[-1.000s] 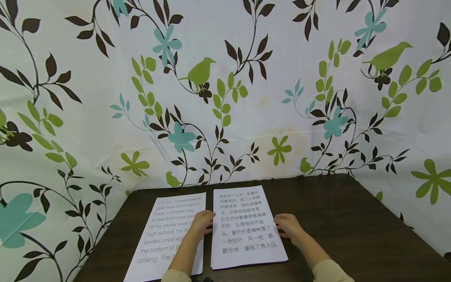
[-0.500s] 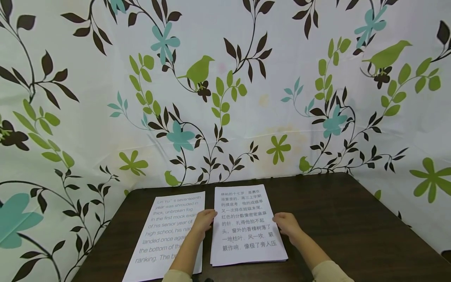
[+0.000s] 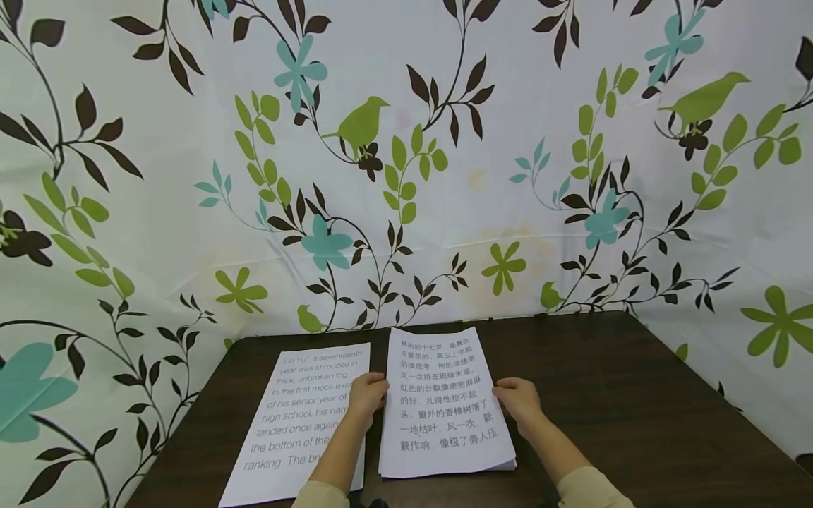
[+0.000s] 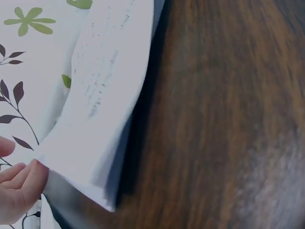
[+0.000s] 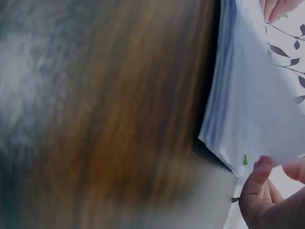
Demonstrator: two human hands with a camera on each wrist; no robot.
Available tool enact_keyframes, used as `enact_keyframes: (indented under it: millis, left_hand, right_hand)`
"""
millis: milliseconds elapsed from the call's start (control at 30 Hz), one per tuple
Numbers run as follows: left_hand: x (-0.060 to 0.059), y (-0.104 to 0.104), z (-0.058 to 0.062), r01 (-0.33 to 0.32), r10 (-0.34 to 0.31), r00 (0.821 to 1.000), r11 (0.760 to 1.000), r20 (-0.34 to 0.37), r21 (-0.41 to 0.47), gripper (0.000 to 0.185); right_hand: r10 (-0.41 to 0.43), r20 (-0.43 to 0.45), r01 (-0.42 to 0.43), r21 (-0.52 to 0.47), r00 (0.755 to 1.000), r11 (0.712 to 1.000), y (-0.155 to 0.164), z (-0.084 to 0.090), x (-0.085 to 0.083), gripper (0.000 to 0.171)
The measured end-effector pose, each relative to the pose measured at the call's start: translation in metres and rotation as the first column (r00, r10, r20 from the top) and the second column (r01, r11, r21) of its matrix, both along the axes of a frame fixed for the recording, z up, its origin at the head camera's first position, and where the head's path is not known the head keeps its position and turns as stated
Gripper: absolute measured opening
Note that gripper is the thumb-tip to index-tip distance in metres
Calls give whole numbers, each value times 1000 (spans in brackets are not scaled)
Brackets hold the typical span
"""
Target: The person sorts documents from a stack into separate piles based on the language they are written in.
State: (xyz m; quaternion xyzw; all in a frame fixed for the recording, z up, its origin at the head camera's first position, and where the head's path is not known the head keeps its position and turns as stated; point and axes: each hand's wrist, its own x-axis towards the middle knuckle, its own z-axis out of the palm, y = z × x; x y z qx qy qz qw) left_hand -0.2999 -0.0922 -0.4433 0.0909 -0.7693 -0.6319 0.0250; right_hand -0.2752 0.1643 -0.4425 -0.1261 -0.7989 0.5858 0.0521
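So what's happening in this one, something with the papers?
A person sits at a dark wooden table and grips a stack of sheets printed in Chinese by both side edges, left hand on one side, right hand on the other. The wrist views show the stack lifted off the table. A separate sheet of English text lies flat beside it, partly under the left forearm.

The head view looks forward and down from the near side; both wrist views sit very close, sharing the paper stack (image 3: 441, 406) and table (image 3: 610, 395).
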Motion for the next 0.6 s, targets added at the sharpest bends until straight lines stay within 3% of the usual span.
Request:
enact_keyframes:
  millis: [133, 300, 600]
  left_hand:
    - [-2, -1, -8, -45, 45, 999, 999, 15, 2, 31]
    - [-4, -3, -19, -54, 55, 998, 995, 13, -90, 19]
    - [-5, -2, -23, -58, 57, 998, 978, -11, -200, 10]
  right_hand:
    - [-14, 5, 14, -10, 1000, 1000, -2, 0, 4, 25]
    - [-16, 53, 18, -33, 998, 999, -4, -3, 5, 20]
    - [-4, 72, 7, -37, 997, 999, -8, -6, 2, 13]
